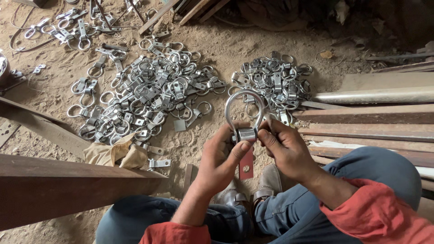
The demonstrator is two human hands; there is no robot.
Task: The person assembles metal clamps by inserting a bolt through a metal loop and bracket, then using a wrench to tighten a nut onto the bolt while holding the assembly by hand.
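1. Sandy floor (226, 49): the whole work surface, loose dirt, everything lies straight on it.
2. Rusty steel beam (68, 185), near left: runs across beside the left knee and walls off that side. More rusty flat bars (361, 115) are stacked at right, with a bright round tube (375, 95) on the far edge of the stack; together they box in the right side.
3. Big pile of ring-and-clamp fittings (149, 90), far left of centre: spread wide and tangled, strays trailing off to the far left corner.
4. Smaller pile of the same fittings (275, 81), far right of centre: tighter heap, well apart from the big one. I judge the split keeps two batches apart; can't tell which is which.
5. Tan cloth (115, 153), near edge of the big pile, crumpled, partly over a few pieces.
6. Left hand (221, 158): thumb and fingers pressed together on the clamp end of the ring fitting (244, 115), holding it upright over the lap so the loop stands clear.
7. Right hand (285, 149): fingertips pinching the same clamp from the right side, touching the left thumb. Two-sided grip steadies the small part.
8. Red-brown tag (246, 165) hangs below the clamp, between the hands.
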